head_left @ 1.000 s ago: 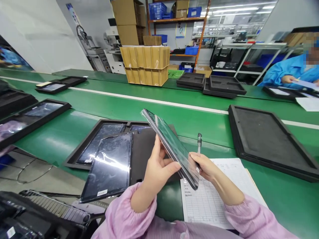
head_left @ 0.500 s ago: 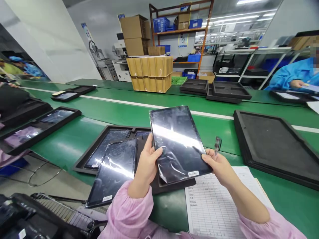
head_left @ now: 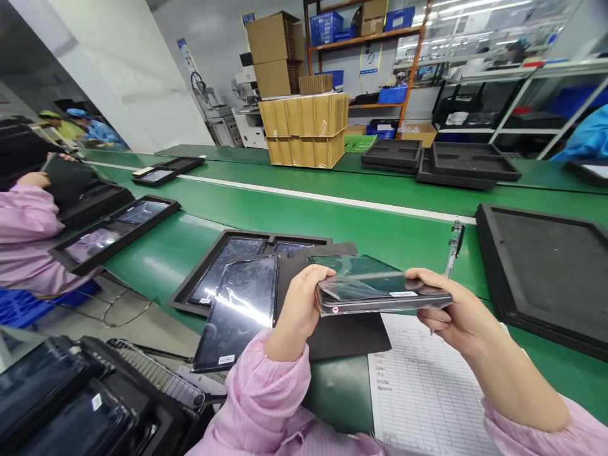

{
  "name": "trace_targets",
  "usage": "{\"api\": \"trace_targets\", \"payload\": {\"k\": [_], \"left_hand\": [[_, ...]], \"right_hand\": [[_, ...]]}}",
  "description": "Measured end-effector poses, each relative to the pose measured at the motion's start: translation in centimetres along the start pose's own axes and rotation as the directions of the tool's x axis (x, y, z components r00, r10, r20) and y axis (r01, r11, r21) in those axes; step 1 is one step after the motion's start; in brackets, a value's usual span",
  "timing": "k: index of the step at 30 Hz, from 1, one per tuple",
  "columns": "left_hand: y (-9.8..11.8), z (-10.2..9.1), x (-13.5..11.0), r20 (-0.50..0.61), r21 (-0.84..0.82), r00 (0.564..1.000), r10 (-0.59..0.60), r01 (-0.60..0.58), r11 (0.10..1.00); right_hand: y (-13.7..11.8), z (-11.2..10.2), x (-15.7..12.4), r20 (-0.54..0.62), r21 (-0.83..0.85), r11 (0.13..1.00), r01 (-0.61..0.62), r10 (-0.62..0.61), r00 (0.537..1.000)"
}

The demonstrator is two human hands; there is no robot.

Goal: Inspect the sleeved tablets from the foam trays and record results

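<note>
I hold a dark tablet [head_left: 375, 291] wrapped in clear film, lying almost flat and seen edge-on above the green table. My left hand [head_left: 299, 310] grips its left end and my right hand [head_left: 456, 310] grips its right end. A pen [head_left: 453, 248] sticks up from my right hand's fingers. Below the tablet lie a black foam sheet [head_left: 346, 335] and a printed form [head_left: 422, 386]. Another wrapped tablet [head_left: 240, 310] leans on the black tray [head_left: 190, 297] to the left, which holds more tablets.
A large black foam tray [head_left: 546, 272] sits at the right. More trays [head_left: 441, 161] and wrapped cartons [head_left: 306, 130] stand across the green conveyor [head_left: 332, 215]. A co-worker's pink sleeve [head_left: 23, 221] is at the far left beside trays [head_left: 109, 231]. Dark bins [head_left: 71, 405] stand at the lower left.
The tablet went from tilted on edge, to screen facing me, to lying nearly flat with its bottom edge toward me. My view shifted left, showing the co-worker's sleeve.
</note>
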State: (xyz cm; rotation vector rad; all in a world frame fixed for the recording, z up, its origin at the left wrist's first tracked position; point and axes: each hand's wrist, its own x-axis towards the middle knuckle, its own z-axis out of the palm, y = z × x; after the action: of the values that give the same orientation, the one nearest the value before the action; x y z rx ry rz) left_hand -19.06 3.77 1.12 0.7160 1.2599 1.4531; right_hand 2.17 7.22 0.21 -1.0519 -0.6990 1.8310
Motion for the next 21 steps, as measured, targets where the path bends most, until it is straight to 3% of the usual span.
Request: {"api": "trace_targets", "payload": {"k": [7,21], "left_hand": [[-0.3,0.3,0.1,0.082,-0.086,0.993,-0.089,0.096,0.992],[-1.5,0.2,0.8,0.166,-0.127,0.981,-0.097,0.118,0.985]], "right_hand": [[-0.2,-0.4,0.5,0.08,0.047,0.999,-0.014,0.01,0.997],[-1.1,0.2,-0.1,0.078,0.014,1.0,0.028,-0.029,0.997]]}}
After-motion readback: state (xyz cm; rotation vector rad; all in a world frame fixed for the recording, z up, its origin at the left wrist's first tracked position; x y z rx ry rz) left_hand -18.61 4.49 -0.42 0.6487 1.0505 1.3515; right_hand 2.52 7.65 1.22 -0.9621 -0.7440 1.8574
